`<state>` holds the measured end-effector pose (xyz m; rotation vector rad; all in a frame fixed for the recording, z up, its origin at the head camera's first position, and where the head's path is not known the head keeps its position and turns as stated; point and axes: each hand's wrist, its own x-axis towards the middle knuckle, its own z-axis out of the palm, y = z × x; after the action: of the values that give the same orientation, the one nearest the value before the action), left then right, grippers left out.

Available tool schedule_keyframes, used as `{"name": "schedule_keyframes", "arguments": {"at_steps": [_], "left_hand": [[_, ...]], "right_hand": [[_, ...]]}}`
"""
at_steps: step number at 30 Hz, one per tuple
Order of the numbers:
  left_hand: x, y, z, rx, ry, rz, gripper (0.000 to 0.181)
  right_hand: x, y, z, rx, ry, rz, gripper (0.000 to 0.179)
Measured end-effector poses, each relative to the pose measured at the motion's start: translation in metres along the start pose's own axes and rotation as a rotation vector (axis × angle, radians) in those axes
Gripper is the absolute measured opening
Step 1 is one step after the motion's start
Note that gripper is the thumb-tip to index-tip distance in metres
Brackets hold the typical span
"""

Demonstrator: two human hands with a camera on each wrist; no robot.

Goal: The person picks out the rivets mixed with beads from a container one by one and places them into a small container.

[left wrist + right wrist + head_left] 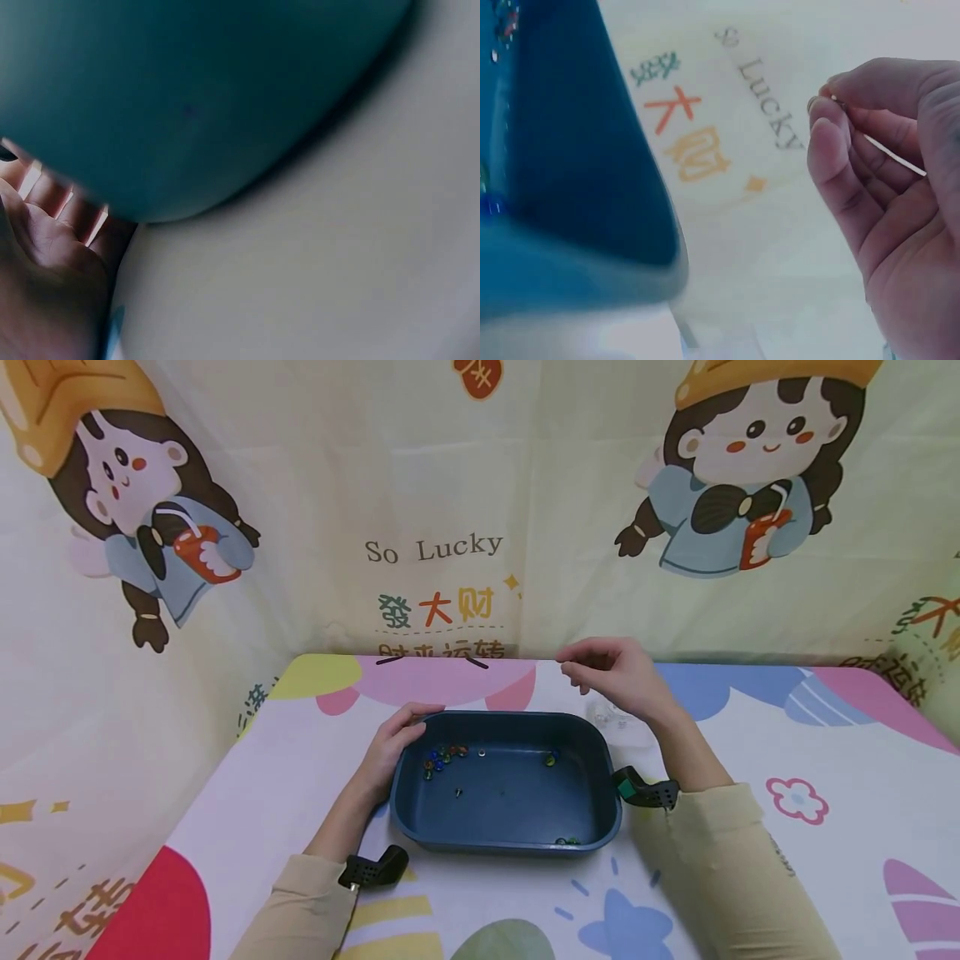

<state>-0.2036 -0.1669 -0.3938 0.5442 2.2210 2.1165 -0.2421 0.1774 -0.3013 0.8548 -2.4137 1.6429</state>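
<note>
A dark blue plastic basin (502,848) stands on the table, with glass marbles (438,760) grouped at its left end. Nearby on its floor lie a small screw (458,792) and a small shiny ring-shaped piece (482,752). My left hand (393,743) grips the basin's left rim; in the left wrist view its fingers (56,199) are partly hidden by the basin wall. Beyond the basin's back right corner, my right hand (618,677) is raised. Its thumb and fingertips pinch a tiny dark piece (840,103), mostly covered, its kind unclear.
Under the right hand, a clear plastic container (611,717) sits on the table behind the basin's right corner. More marbles (551,759) lie at the basin's right side and near its front wall. A printed cloth backdrop (450,468) rises behind the table.
</note>
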Motion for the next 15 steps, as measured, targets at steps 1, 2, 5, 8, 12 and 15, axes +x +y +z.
{"name": "schedule_keyframes", "arguments": {"at_steps": [1, 2, 5, 8, 12, 15], "left_hand": [[0.000, 0.000, 0.000, 0.001, 0.000, 0.000, 0.040], [0.000, 0.000, 0.000, 0.002, 0.001, 0.001, 0.040], [0.000, 0.000, 0.000, 0.001, 0.003, -0.007, 0.039], [0.000, 0.000, 0.000, 0.000, 0.001, -0.009, 0.039], [0.000, 0.000, 0.000, 0.001, -0.004, -0.001, 0.039], [0.000, 0.001, 0.000, 0.003, -0.004, 0.002, 0.039]], "right_hand": [[0.000, 0.001, -0.002, -0.006, 0.007, 0.002, 0.017], [-0.001, 0.002, -0.004, -0.008, 0.012, 0.004, 0.017], [-0.003, 0.004, -0.010, -0.022, 0.027, 0.027, 0.018], [-0.006, 0.004, -0.017, -0.046, 0.046, 0.064, 0.019], [-0.011, 0.001, -0.027, -0.098, 0.071, 0.109, 0.022], [-0.014, -0.001, -0.035, -0.131, 0.088, 0.126, 0.023]]}}
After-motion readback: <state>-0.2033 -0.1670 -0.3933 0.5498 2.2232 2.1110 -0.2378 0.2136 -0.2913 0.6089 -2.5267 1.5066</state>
